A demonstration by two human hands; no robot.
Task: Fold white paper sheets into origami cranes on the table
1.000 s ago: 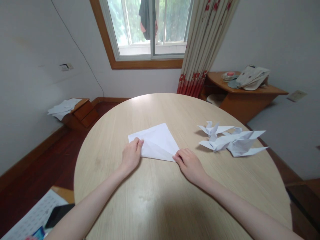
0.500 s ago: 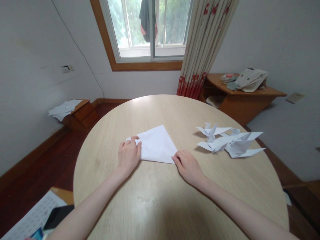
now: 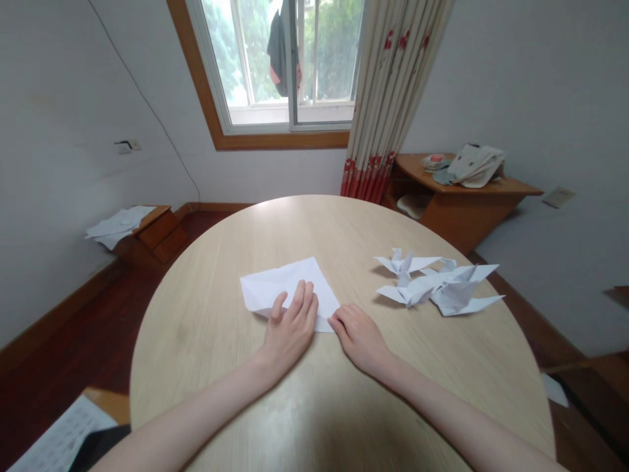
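Observation:
A folded sheet of white paper [image 3: 275, 283] lies on the round wooden table [image 3: 295, 419] in front of me. My left hand [image 3: 295, 314] rests flat on the paper near its front edge, fingers extended and the thumb apart. The paper's left front edge lifts slightly off the table. At the right front corner, my right hand [image 3: 358, 331] pinches the paper between thumb and curled fingers. Several white folded paper cranes [image 3: 442, 285] sit in a cluster to the right of my right hand.
Behind the table are a window [image 3: 285, 65] and a patterned curtain [image 3: 388, 98]. A wooden corner desk [image 3: 462, 210] with a bag [image 3: 476, 164] stands back right. Papers [image 3: 120, 223] lie on a low cabinet at left. A printed sheet [image 3: 63, 436] and a dark object are at lower left.
My left hand has moved right from the paper's left edge to its middle front, and its fingers have straightened. My right hand keeps its corner. The view has shifted slightly.

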